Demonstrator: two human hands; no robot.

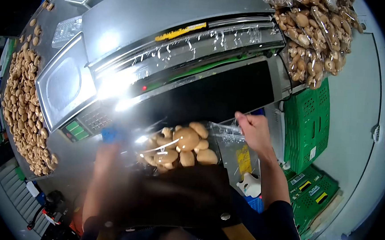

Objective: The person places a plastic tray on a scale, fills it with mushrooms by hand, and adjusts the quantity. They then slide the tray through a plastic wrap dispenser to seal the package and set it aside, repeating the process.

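The right hand (253, 129) pinches film (227, 132) at three o'clock of the half-wrapped mushroom tray (181, 147), the left hand (111, 136) is blurred (fingers unreadable), and loose mushrooms (23, 108) wait at nine.

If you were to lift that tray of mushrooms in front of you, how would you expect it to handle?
The tray of mushrooms is heaped high, so the top ones would probably roll off if tipped. It likely feels light for its size. The clear film that the right hand pulls looks thin and floppy, probably clingy.
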